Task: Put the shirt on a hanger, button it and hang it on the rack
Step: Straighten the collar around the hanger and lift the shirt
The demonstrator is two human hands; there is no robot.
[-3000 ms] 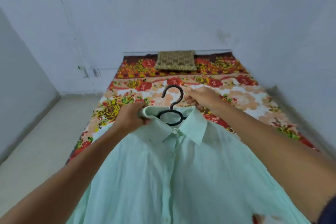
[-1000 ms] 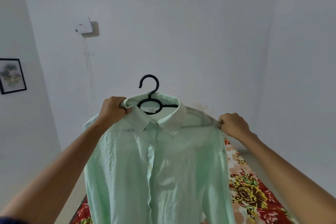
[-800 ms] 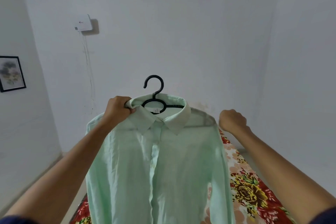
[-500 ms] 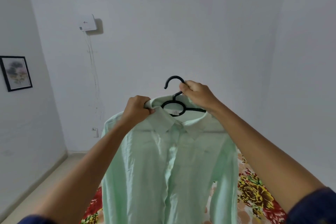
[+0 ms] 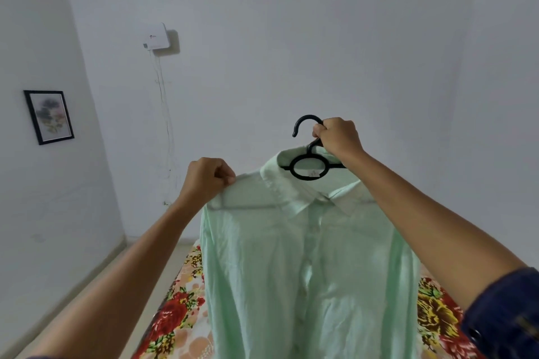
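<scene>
One mint-green shirt (image 5: pixel 309 271) hangs on the black hanger (image 5: pixel 309 166) above the floral bed (image 5: pixel 175 318), front facing the person, long axis vertical. Right hand (image 5: pixel 338 137) grips the hook's neck—left hand (image 5: pixel 208 181) pinches the shoulder. Carrying step, I judge; next needs a rack—none visible.

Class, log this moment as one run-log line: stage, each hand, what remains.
stage: shirt on hanger, lifted | right hand: grip on hook | left hand: pinching shoulder | remaining: hang; rack unseen
</scene>
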